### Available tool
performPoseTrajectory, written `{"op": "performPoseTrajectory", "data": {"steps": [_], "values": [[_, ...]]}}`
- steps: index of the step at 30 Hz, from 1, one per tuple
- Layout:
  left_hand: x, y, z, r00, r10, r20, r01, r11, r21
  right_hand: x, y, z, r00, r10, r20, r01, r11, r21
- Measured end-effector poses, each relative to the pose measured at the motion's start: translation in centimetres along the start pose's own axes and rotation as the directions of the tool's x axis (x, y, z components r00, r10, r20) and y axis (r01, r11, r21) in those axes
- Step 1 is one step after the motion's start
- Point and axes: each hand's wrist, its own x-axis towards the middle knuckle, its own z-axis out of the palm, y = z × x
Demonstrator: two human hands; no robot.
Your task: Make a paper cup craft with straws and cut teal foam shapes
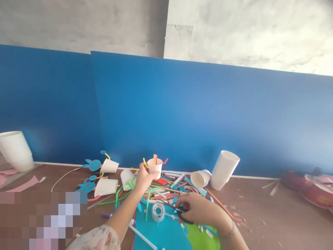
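Note:
My left hand (145, 178) is closed around a white paper cup (154, 166), held up above the pile of craft pieces. Yellow and red bent straws (155, 159) stick out of its top and sides. Lower and to the right, my right hand (192, 208) grips black-handled scissors (185, 216), their blades pointing left over the pile. Just left of the scissors is a roll of clear tape (158, 212), on a blue paper sheet (161, 232). Part of a green sheet (204, 238) shows beneath my right forearm.
White cups with blue paper shapes (106, 187) lie at left. Stacked white cups (224, 170) stand at right, another stack (17, 151) far left. Straws and sticks (171, 189) cover the middle. A blue partition (182, 114) rises behind; red round containers (316, 191) sit far right.

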Motion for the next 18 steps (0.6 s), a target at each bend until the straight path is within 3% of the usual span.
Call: {"op": "performPoseTrajectory", "data": {"steps": [4,9,13,15,17,18], "values": [[0.0,-0.1,0.5,0.998,-0.019,-0.065,0.028,0.99,0.141,-0.3,-0.2,-0.3,0.999,-0.038,-0.012,0.037,0.999,-0.035],[-0.2,0.7,-0.3,0.998,0.027,-0.064,-0.013,0.979,0.203,-0.3,-0.3,-0.9,0.998,-0.069,-0.002,0.069,0.998,0.005],[-3.0,1.7,-0.7,0.985,0.15,-0.088,-0.126,0.962,0.242,0.1,0.3,-0.9,0.996,-0.072,-0.052,0.074,0.996,0.039],[-5.9,2.2,-0.9,0.949,0.313,0.048,-0.313,0.906,0.285,0.4,0.7,-0.9,0.993,-0.081,-0.082,0.086,0.994,0.06],[-9.4,2.4,-1.1,0.895,0.264,0.359,-0.386,0.863,0.327,0.8,0.9,-0.8,0.992,-0.067,-0.111,0.076,0.994,0.082],[-11.1,2.3,-1.3,0.833,0.199,0.516,-0.413,0.844,0.342,1.0,1.0,-0.8,0.991,-0.056,-0.119,0.068,0.993,0.097]]}}
